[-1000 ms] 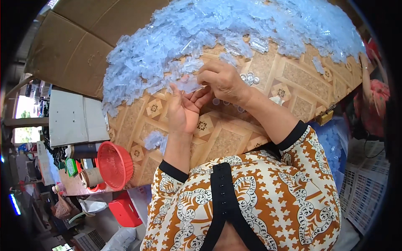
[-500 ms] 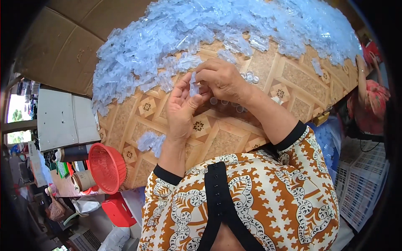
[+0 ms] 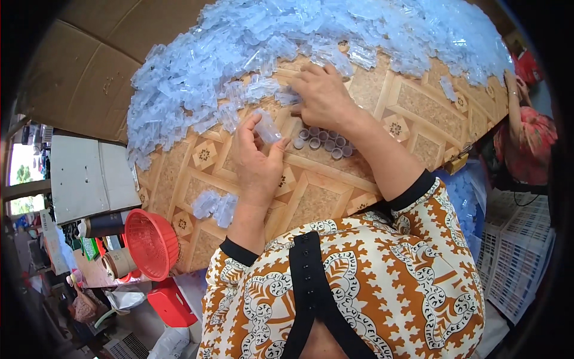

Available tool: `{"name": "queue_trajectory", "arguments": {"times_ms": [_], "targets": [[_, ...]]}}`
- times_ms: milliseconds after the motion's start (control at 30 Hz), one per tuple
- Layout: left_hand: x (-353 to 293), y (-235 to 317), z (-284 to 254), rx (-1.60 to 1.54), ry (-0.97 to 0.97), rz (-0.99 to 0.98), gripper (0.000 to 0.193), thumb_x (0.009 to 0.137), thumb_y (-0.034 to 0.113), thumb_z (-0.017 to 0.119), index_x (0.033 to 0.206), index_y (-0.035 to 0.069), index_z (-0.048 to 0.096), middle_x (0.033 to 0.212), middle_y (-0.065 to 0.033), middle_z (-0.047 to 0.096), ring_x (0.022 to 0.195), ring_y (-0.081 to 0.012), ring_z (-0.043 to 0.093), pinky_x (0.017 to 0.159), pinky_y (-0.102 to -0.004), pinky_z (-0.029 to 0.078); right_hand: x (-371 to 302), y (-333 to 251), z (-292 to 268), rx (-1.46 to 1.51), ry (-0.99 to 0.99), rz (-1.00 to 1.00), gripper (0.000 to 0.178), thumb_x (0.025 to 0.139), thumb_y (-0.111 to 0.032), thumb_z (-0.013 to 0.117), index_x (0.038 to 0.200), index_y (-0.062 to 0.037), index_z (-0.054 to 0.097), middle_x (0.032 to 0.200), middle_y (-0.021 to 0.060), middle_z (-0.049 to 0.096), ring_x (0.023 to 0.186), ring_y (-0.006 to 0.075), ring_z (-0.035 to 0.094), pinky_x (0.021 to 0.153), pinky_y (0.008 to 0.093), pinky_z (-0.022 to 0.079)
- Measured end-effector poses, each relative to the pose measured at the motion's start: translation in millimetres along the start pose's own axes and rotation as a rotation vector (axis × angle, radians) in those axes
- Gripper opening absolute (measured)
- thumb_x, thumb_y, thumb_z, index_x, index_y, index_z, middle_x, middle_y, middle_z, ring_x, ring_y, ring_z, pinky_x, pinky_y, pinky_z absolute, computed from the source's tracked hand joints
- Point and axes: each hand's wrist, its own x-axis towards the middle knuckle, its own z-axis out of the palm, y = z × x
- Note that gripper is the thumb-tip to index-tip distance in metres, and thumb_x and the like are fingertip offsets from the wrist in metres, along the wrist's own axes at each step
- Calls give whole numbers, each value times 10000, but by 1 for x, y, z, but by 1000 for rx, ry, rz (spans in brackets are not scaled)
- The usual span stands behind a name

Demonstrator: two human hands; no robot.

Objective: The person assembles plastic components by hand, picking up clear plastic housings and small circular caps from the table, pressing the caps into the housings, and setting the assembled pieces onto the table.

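My left hand (image 3: 258, 154) is closed around a clear plastic piece (image 3: 268, 127), holding it between thumb and fingers just above the table. My right hand (image 3: 326, 99) reaches to the near edge of the pile, thumb and fingers closing on another clear plastic piece (image 3: 287, 96); part of the grip is hidden by the hand. Between the hands and my right forearm, several small round caps (image 3: 329, 140) stand grouped on the table. Two or so loose clear pieces (image 3: 215, 207) lie left of my left wrist.
A large pile of clear bluish plastic pieces (image 3: 251, 51) covers the far side of the patterned table (image 3: 323, 191). A red basket (image 3: 152, 245) stands at the left edge, near a cardboard sheet (image 3: 78, 72). Another person (image 3: 529, 143) works at the far right.
My right hand has moved away from my left, out to the pile's edge, uncovering the round caps. The plastic piece stays in my left hand, now tilted.
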Motion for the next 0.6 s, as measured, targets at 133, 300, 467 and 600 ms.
{"name": "queue_trajectory", "arguments": {"times_ms": [133, 300, 467, 600], "targets": [[-1, 0, -3, 241, -17, 83, 604, 747, 145, 854, 1275, 61, 573, 1149, -113, 625, 1026, -260, 590, 880, -391, 509, 1, 0, 14, 13, 153, -108, 359, 728, -50, 684, 1086, -69, 701, 1018, 106, 703, 1024, 257, 614, 905, 404, 406], [-2, 5, -5, 382, -119, 143, 625, 755, 207, 839, 1296, 43, 573, 1313, -156, 595, 1172, -346, 510, 1040, -446, 405, 0, 1, 15, 38, 265, -149, 437, 654, 22, 679, 1085, -53, 680, 911, 103, 679, 942, 276, 612, 831, 397, 455], [-5, 7, -10, 410, -141, 159, 602, 804, 194, 789, 1335, 31, 557, 1383, -183, 557, 1220, -373, 495, 1064, -454, 395, -1, -3, 12, 79, 311, -153, 415, 654, 38, 677, 1062, -42, 665, 918, 111, 672, 910, 278, 620, 769, 389, 517], [-4, 0, -15, 403, -178, 205, 578, 815, 148, 765, 1338, 23, 552, 1390, -200, 550, 1210, -381, 509, 1058, -463, 402, -4, -13, 3, 126, 289, -122, 387, 669, 42, 669, 1047, -40, 656, 941, 116, 663, 880, 277, 626, 729, 371, 535]]}}
